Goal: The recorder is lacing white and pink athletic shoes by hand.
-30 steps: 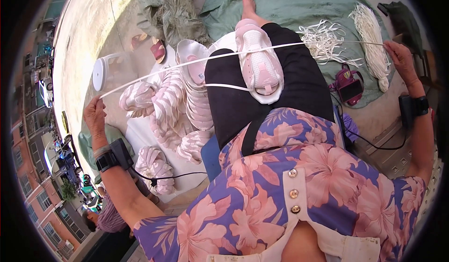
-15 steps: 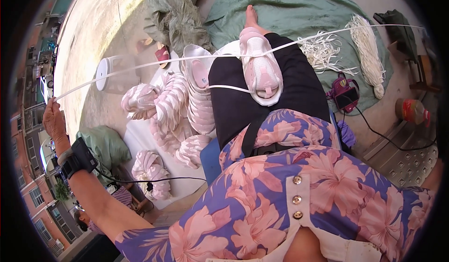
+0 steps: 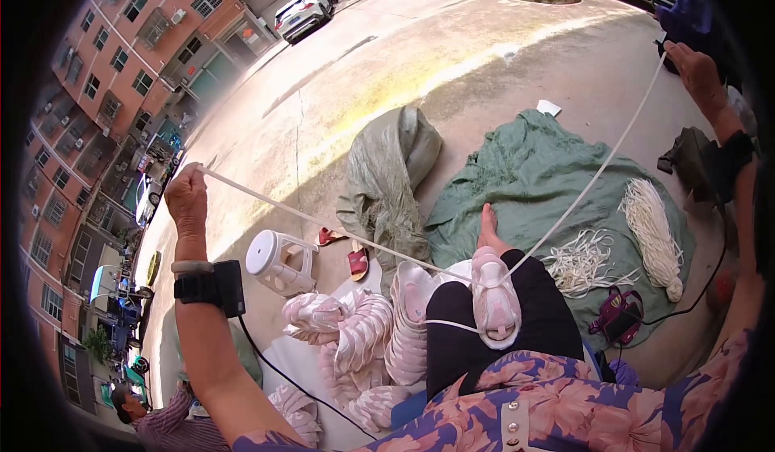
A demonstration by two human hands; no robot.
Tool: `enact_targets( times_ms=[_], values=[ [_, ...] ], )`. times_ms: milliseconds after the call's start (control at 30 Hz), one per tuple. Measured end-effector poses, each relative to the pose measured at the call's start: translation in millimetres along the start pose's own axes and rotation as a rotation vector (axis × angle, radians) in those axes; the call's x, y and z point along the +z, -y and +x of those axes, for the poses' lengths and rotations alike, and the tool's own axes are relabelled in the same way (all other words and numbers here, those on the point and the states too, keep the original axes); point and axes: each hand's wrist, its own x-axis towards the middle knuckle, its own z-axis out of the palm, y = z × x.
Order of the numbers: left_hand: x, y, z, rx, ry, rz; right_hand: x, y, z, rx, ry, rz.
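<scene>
A pink and white shoe upper (image 3: 496, 311) rests on my thigh in black trousers. From its front a long white shoelace (image 3: 303, 216) runs out both ways in a wide V. My left hand (image 3: 187, 198), raised at the left, is closed on one end of the lace. Far out at the upper right, my right hand (image 3: 696, 74) grips the other end with closed fingers. A second white strand crosses my thigh from the shoe's heel side. Stacks of nested pink and white shoe uppers (image 3: 367, 331) lie to the left of my leg.
White stool (image 3: 278, 260), red sandals (image 3: 358, 260) and a grey-green sack (image 3: 395, 169) stand left and ahead. Loose laces (image 3: 589, 262) and a lace bundle (image 3: 652, 234) lie on a green sheet (image 3: 533, 161). Cables run from both wrists. Another person (image 3: 165, 421) sits at the lower left.
Both hands have risen, and the lace went from one nearly straight line to a V at the shoe. My view has tilted up, bringing my right hand in.
</scene>
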Motion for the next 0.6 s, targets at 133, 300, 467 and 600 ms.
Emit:
enact_targets(
  times_ms=[133,300,467,600],
  values=[
    [29,-146,69,0.244,-0.119,-0.197,-30,84,114,-0.103,-0.269,0.044],
    [38,-285,102,0.593,-0.255,-0.313,-46,181,218,-0.196,-0.561,0.212],
    [37,-335,98,0.6,-0.183,-0.27,-65,215,236,-0.167,-0.54,0.344],
    [48,-332,91,0.61,-0.153,-0.302,-55,221,234,-0.159,-0.513,0.296]
  ],
)
